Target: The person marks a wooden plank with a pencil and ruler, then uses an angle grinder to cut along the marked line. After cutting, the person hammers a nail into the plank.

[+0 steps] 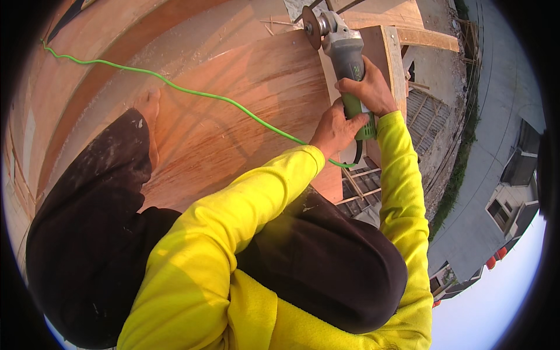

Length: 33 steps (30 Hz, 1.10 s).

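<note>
A grey and green angle grinder (350, 64) with a round disc (310, 29) is held upright in the picture over the edge of a reddish plywood board (245, 81). My right hand (376, 90) is closed around the middle of the grinder body. My left hand (341, 128) grips its lower green end. A black lead comes out of that end and joins a green cord (204, 93) lying across the board.
My bare foot (151, 122) rests on the plywood at left, beside a curved wooden step (93, 87). A wooden beam (426, 38) sits at top right. Past the board's edge are a drop with a slatted wooden frame (361, 184), a road (484, 146) and buildings.
</note>
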### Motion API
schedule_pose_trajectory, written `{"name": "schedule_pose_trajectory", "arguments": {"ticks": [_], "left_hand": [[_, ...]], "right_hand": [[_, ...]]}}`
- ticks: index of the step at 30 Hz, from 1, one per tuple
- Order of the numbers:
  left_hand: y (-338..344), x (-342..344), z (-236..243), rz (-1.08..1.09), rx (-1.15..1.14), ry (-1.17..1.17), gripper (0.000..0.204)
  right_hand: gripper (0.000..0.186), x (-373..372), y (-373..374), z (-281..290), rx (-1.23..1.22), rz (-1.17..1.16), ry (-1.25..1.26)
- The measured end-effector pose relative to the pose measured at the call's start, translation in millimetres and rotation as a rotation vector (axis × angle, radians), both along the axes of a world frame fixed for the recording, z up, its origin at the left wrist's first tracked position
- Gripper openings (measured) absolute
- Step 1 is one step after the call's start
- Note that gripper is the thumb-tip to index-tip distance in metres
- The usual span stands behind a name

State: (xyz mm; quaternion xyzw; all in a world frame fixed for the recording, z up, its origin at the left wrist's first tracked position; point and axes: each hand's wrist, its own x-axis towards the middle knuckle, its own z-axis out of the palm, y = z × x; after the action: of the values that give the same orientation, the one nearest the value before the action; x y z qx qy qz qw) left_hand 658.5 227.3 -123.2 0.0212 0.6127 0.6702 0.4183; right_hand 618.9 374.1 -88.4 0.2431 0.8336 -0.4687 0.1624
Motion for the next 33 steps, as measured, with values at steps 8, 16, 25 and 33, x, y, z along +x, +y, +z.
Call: {"name": "schedule_pose_trajectory", "arguments": {"ticks": [8, 16, 25, 33], "left_hand": [[-0.1, 3.0, 3.7, 0.018, 0.004, -0.028, 0.044], [1.2, 7.2, 2.9, 0.04, -0.021, -0.089, 0.04], [2.4, 13.2, -2.0, 0.025, -0.044, -0.145, 0.044], [1.0, 16.2, 0.9, -0.017, -0.068, -0.145, 0.044]], "right_hand": [[0.072, -1.9, 1.9, 2.6, -0.016, 0.013, -0.03], [0.069, -2.7, -2.3, 4.9, -0.013, 0.008, 0.0], [0.071, 1.3, 0.0, 0.5, -0.003, -0.004, 0.008], [0.074, 5.1, -0.8, 6.9, 0.006, 0.008, -0.014]]}}
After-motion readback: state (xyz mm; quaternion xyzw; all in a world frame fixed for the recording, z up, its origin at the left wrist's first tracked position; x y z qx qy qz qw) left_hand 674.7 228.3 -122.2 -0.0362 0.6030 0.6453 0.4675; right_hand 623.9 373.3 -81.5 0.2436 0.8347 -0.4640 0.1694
